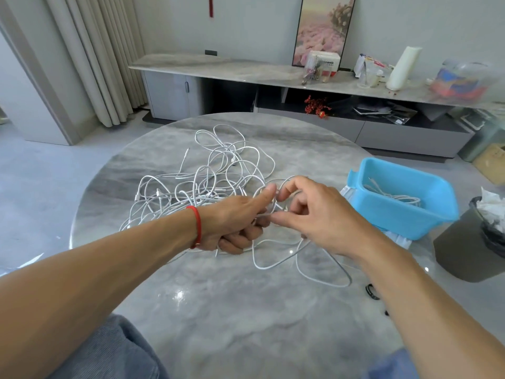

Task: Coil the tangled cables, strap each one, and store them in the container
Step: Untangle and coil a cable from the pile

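Observation:
A tangle of white cables (207,176) lies spread over the middle of the round marble table (218,310). My left hand (235,217), with a red band on its wrist, grips a strand at the near right side of the tangle, fingers curled round it. My right hand (314,212) pinches the same cable just beside the left thumb. Loose loops of that cable (276,265) trail toward me under both hands. A blue plastic container (426,214) stands to the right and holds a coiled white cable (396,196).
Black straps (372,291) lie on the table by my right forearm. A dark waste bin (470,250) with paper in it stands off the table's right edge. A long cabinet with clutter runs along the back wall.

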A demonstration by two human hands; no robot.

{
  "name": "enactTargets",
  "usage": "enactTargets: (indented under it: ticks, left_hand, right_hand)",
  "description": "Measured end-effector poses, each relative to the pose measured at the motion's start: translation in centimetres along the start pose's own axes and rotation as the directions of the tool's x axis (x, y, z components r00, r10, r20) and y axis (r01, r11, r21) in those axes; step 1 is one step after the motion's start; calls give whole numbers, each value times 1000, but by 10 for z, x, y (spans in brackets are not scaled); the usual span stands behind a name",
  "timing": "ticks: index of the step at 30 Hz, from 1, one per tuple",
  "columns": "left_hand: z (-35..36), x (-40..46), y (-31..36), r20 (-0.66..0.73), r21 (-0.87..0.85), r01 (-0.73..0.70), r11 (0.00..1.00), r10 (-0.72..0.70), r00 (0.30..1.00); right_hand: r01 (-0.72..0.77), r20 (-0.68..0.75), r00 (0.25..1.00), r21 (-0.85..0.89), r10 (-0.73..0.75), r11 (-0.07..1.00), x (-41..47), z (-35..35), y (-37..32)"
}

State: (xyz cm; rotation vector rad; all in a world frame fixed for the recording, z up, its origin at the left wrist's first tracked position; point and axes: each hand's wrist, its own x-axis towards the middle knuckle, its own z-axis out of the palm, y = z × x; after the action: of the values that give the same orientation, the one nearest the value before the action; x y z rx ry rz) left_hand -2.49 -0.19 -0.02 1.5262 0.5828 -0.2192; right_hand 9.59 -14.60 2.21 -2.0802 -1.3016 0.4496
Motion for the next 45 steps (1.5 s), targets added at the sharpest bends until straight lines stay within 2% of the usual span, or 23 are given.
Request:
enactTargets:
  ticks: [4,6,9,14,17,21,25,28,30,32,34,36,39,42,43,45]
  left_hand:
    - [-2,5,-8,57,133,-73,989,65,996]
    - [2,8,-10,69,186,-117,975,106,992]
    - [4,12,-13,72,221,-161,962,148,986]
    - [7,20,-12,-35,217,-247,944,261,965]
    - [6,19,-11,29,107,-347,932,346,938]
    - [4,16,-9,94,61,-397,916,391,916]
    - [6,13,-10,167,-1,-359,933,354,920]
    - [9,12,-10,142,5,-351,936,347,927]
    - [10,11,-9,118,18,-370,929,365,923]
    - [11,10,-6,28,1,-383,924,383,923]
    - [13,10,-1,-78,-48,-406,912,402,912]
    - [14,11,5,-165,-130,-450,883,428,889]
    - [11,12,12,-241,-378,-480,792,417,876]
    - [5,10,15,-303,-518,-462,720,351,886]
    - [2,10,15,-330,-552,-460,696,325,886]
    - [-6,9,16,-377,-569,-467,677,290,880]
  right_hand:
    - [-37,88,995,-96,46,995,-8,-17,14]
    - [-15,37,999,-108,19,994,-10,-18,15]
    - [-9,-94,995,66,16,998,-7,-14,13]
    - [-62,-33,996,410,82,910,-8,-12,6]
    - [-44,-72,993,496,91,867,-7,-9,3]
    - [-5,-157,983,500,96,866,-4,-3,4]
    - [76,-273,962,281,4,957,-3,-2,4]
    - [71,-271,962,344,26,936,-2,-4,4]
    - [70,-315,949,303,31,950,-1,-6,6]
    - [27,-350,934,272,72,962,0,-9,7]
    - [-34,-307,938,384,162,923,1,-8,8]
    - [-127,-175,959,431,221,893,2,-3,9]
    - [-186,95,982,326,164,927,0,13,9]
    - [-198,314,946,369,79,908,-6,21,6]
    - [-170,327,943,325,58,930,-6,22,5]
    - [-57,284,958,54,40,997,-6,24,7]
